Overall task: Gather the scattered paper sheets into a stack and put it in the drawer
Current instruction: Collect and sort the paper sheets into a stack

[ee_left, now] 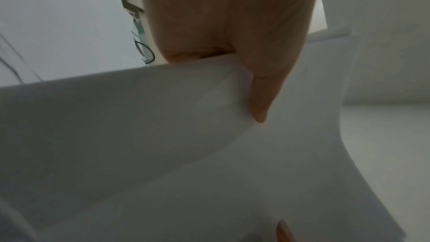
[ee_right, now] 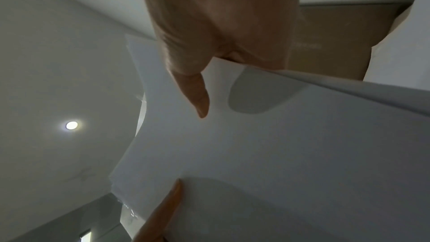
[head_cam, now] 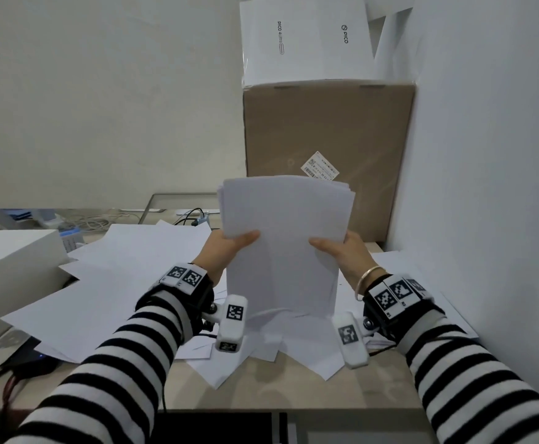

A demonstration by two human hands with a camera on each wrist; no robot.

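Standing upright above the desk (head_cam: 293, 386), the stack of paper (head_cam: 284, 238) is pinched at its side edges by the left hand (head_cam: 226, 248) and right hand (head_cam: 346, 251), with loose sheets (head_cam: 127, 267) scattered beneath and a cardboard box (head_cam: 325, 133) behind.

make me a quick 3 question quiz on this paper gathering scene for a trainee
1. True or false: both hands hold the paper stack upright.
2. What stands behind the stack? A) brown cardboard box B) red bucket C) potted plant
3. Fill in: loose sheets remain on the ____.

Key:
1. True: the left hand and right hand each grip a side.
2. A, the cardboard box.
3. Desk.
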